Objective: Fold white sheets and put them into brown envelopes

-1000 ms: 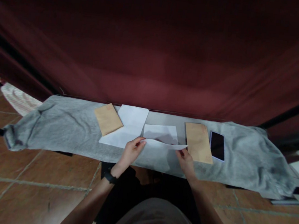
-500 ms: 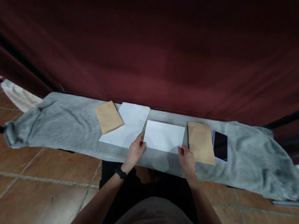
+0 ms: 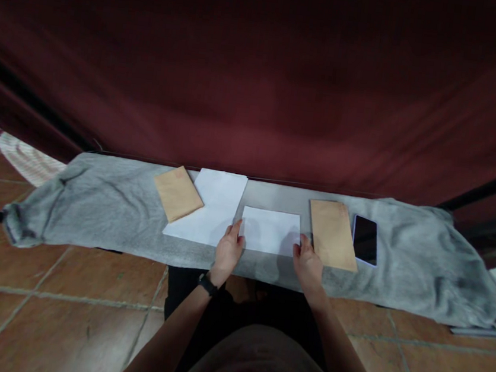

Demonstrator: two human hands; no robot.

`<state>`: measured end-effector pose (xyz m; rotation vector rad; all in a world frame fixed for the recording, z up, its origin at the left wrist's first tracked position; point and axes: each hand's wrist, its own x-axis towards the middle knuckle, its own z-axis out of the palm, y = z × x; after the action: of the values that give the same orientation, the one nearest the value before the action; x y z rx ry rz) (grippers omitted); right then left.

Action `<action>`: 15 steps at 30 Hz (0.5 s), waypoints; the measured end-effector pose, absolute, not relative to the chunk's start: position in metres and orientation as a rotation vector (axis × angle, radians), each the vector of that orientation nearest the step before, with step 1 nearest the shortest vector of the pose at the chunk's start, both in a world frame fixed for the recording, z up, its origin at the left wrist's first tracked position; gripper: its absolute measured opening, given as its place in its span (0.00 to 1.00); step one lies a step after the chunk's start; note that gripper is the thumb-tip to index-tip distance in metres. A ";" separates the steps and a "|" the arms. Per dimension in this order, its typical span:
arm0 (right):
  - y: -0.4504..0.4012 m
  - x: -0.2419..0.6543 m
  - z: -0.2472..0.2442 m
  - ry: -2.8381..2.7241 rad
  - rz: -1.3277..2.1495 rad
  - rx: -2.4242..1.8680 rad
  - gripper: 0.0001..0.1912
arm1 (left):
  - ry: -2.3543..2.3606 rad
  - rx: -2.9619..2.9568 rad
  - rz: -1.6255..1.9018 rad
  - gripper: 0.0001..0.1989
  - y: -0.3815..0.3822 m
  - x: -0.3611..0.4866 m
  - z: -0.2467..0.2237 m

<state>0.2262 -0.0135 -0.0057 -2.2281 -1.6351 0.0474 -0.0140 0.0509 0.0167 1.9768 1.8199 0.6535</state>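
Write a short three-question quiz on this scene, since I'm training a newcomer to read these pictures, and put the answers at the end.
1. True or false: a white sheet lies between the left hand and the right hand.
2. Which wrist wears the black band?
A. Left
B. Right
C. Both
3. Fill in the missing word: the brown envelope farther from the phone lies partly over larger white ____.

Key: 1, true; 2, A; 3, paper.
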 end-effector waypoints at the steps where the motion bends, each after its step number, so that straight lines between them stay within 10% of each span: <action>1: -0.014 0.226 -0.006 -1.641 0.048 -2.227 0.23 | 1.837 2.011 0.624 0.28 0.050 -0.014 0.018; 15: 0.004 0.173 0.010 -1.747 0.272 -1.740 0.28 | 1.473 2.599 0.372 0.28 0.041 0.050 0.002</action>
<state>0.1728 0.0037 0.0100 -1.7396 -1.7468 0.2717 0.0495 0.0414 0.0021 2.5988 1.4729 0.3721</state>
